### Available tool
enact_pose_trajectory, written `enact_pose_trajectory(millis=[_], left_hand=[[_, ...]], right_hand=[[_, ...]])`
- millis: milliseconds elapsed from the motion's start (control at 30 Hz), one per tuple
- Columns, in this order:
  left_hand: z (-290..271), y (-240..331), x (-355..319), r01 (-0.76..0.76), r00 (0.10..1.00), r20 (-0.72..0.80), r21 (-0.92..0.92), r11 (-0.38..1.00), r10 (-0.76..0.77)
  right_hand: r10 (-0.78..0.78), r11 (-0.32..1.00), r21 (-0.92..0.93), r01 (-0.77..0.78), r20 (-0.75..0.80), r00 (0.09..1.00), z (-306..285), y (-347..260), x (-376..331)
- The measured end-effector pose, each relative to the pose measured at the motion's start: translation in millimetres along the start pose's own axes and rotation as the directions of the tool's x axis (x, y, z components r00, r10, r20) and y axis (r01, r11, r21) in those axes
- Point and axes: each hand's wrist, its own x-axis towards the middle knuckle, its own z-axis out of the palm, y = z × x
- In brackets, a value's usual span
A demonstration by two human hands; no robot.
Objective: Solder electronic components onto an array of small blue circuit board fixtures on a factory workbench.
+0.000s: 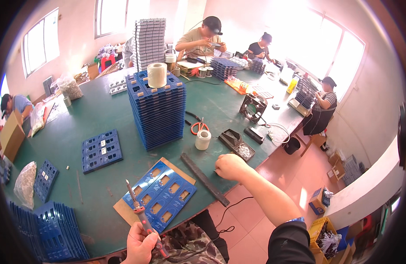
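Observation:
My left hand (142,244) is wrapped round the red and grey handle of a soldering iron (143,218), whose metal tip points up and away. Behind the iron lies a blue plastic tray (165,193) with rectangular cutouts, resting on a piece of brown cardboard (125,210). My right hand (231,167) is closed, low over the table's right edge; whatever its fingers hold is hidden. Between that hand and the tray lies a dark flat bar (205,179). Just beyond my right hand sits a black box of small metal bits (237,144).
A tall stack of blue trays (156,114) carries a white roll (157,75). Near it are red-handled scissors (200,126), another white roll (203,139) and a small black fan (252,108). More blue trays (58,231) stand at lower left. Several people work round the green table (101,189).

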Motion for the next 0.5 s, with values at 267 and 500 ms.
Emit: enact_pose_trajectory(millis=[267,500], left_hand=[[-5.1,-1.6,7.2,0.042,0.999,-0.001,-0.014,0.999,-0.042],[-3.6,-1.8,11.2,0.042,0.999,0.024,-0.005,0.999,-0.042]], right_hand=[[-0.059,0.941,-0.306,0.147,0.28,0.958,-13.9,-29.1,22.2],[-0.013,0.912,-0.384,0.147,0.33,0.944,-18.7,-50.1,30.5]])
